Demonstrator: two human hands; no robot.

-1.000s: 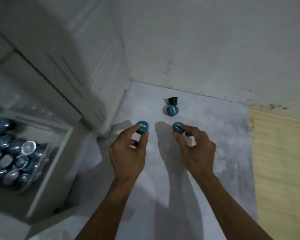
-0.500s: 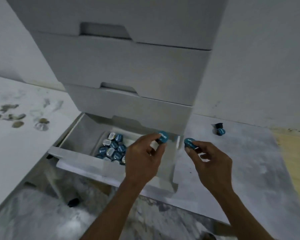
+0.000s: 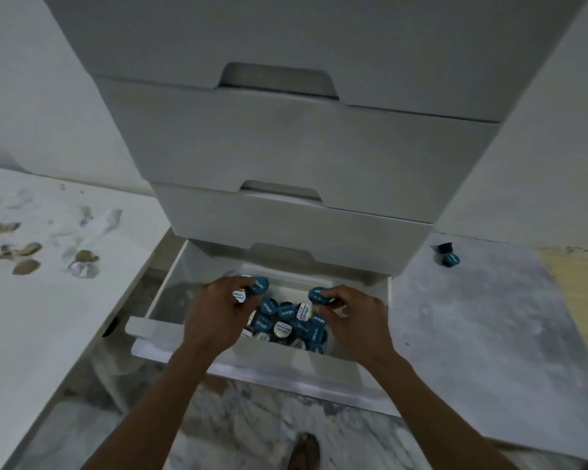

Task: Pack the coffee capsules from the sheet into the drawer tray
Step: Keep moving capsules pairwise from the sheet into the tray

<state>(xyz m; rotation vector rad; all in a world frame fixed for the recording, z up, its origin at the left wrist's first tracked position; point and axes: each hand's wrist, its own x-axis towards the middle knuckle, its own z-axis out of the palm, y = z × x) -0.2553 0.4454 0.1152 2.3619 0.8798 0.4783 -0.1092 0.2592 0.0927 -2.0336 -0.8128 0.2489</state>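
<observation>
Got one blue capsule [image 3: 260, 285] pinched in my left hand [image 3: 218, 312] and another capsule [image 3: 318, 295] in my right hand [image 3: 352, 317]. Both sit right above the capsule pile [image 3: 287, 323] in the drawer tray [image 3: 330, 347], so it's basically straight down. Two leftover capsules [image 3: 448, 255] are on the sheet [image 3: 482, 334], off to my right, nearer that hand.

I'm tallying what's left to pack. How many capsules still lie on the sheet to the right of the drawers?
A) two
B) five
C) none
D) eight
A: only two capsules rest together on the sheet near the wall, while the left hand and right hand each hold one capsule over the drawer tray.
</observation>
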